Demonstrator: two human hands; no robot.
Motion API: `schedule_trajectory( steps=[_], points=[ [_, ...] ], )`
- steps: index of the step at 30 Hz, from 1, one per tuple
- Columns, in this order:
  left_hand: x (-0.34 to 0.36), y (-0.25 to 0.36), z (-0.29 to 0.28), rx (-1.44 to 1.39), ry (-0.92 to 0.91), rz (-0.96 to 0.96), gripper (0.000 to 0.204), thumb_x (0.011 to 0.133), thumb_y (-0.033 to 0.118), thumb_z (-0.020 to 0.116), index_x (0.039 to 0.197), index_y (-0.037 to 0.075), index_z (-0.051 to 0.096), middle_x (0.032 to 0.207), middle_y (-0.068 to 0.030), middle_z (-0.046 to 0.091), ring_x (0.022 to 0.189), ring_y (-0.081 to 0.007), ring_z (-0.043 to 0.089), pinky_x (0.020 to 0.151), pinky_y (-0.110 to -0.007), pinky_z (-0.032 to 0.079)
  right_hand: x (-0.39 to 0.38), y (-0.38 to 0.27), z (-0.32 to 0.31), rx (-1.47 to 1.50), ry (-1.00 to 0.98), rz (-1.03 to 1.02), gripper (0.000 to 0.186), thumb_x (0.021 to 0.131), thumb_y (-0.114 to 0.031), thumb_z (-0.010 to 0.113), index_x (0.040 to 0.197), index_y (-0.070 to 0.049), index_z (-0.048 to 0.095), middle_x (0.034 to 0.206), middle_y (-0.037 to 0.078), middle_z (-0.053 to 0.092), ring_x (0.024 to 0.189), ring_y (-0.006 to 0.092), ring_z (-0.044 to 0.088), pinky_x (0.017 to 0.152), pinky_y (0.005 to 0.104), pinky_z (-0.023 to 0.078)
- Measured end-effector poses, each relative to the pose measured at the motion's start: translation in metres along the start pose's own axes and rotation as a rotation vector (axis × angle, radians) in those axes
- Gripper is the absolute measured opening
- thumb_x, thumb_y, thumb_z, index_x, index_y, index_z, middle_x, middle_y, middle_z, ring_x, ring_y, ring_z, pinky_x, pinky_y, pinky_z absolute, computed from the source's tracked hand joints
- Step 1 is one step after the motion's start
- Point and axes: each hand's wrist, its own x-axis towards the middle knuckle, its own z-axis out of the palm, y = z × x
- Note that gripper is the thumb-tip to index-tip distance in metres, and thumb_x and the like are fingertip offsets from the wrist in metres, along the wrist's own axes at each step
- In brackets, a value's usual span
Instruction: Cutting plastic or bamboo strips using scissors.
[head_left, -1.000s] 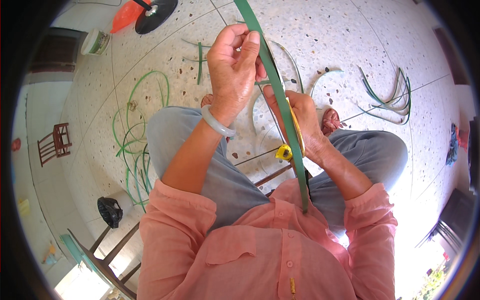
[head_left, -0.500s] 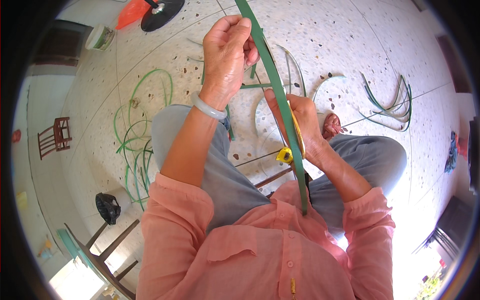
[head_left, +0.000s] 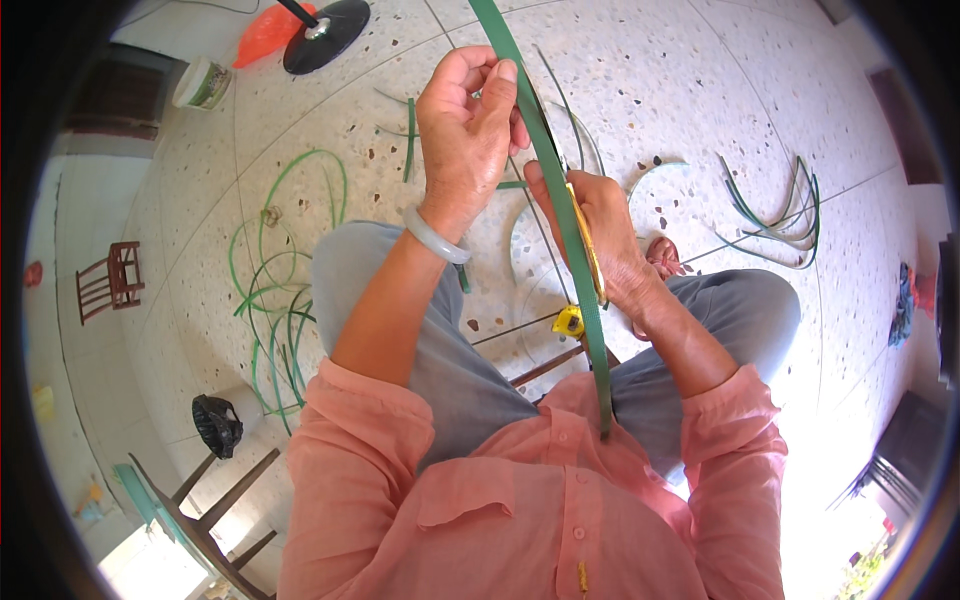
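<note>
A long, flat green plastic strap point(head_left: 573, 240) runs from the top of the view down to my shirt front. My left hand point(head_left: 466, 135) is closed, its thumb and fingertips pinching the strap's left edge high up; the curled fingers partly hide the grip. Lower down, my right hand point(head_left: 608, 240) is closed around a yellow-handled tool point(head_left: 588, 238) lying along the strap's right side. A thin dark edge shows beside the strap above this hand, while most of the tool is hidden. Just left of the strap, between my knees, is a yellow tape measure point(head_left: 569, 321).
Loose green strap coils point(head_left: 283, 300) lie on the speckled floor at left, cut strips point(head_left: 800, 225) at right. Around them stand a white bucket point(head_left: 204, 84), a black round base point(head_left: 327, 38), a small wooden chair point(head_left: 112, 280) and a bin lined with black plastic point(head_left: 217, 425).
My left hand has come slightly lower and to the right, nearer my right hand, still at the strap's edge. My right hand has barely moved and keeps its hold.
</note>
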Motion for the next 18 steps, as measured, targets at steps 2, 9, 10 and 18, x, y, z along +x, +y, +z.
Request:
schedule_trajectory(
  steps=[2,9,10,18],
  points=[
    [-0.001,0.001,-0.001,-0.007,0.013,0.012,0.015,0.096,0.01,0.056,0.104,-0.002,0.055,0.077,-0.0042,0.059,0.051,-0.0071,0.048,0.043,-0.022,0.037,0.001,0.003,0.004,0.011,0.022,-0.008,0.059,0.094,-0.043,0.059,0.063,0.007,0.055,0.05,0.003,0.04,0.055,0.0097,0.039,0.047,0.0343,0.035],
    [0.002,0.0,-0.004,-0.024,0.021,0.033,0.014,0.096,0.011,0.057,0.101,-0.002,0.054,0.076,-0.0039,0.058,0.048,-0.0068,0.051,0.039,-0.02,0.038,0.002,0.004,0.014,0.082,0.092,-0.032,0.058,0.09,-0.039,0.064,0.06,0.009,0.053,0.047,0.019,0.046,0.048,0.0134,0.045,0.046,0.0381,0.039],
    [0.002,0.0,-0.004,-0.024,0.019,0.032,0.014,0.096,0.01,0.057,0.102,-0.001,0.054,0.076,-0.0042,0.058,0.048,-0.007,0.051,0.039,-0.02,0.038,0.002,0.005,0.014,0.08,0.094,-0.057,0.058,0.092,-0.04,0.061,0.061,0.008,0.054,0.049,0.009,0.043,0.051,0.0108,0.041,0.046,0.0351,0.036],
    [0.007,0.005,-0.009,-0.064,0.013,-0.029,0.015,0.095,0.012,0.057,0.099,-0.002,0.054,0.072,-0.0052,0.058,0.047,-0.0088,0.05,0.039,-0.022,0.037,0.003,0.003,0.016,0.079,0.126,-0.103,0.057,0.094,-0.039,0.06,0.057,0.003,0.051,0.051,-0.003,0.038,0.053,0.0071,0.034,0.044,0.0309,0.03]
  ],
)
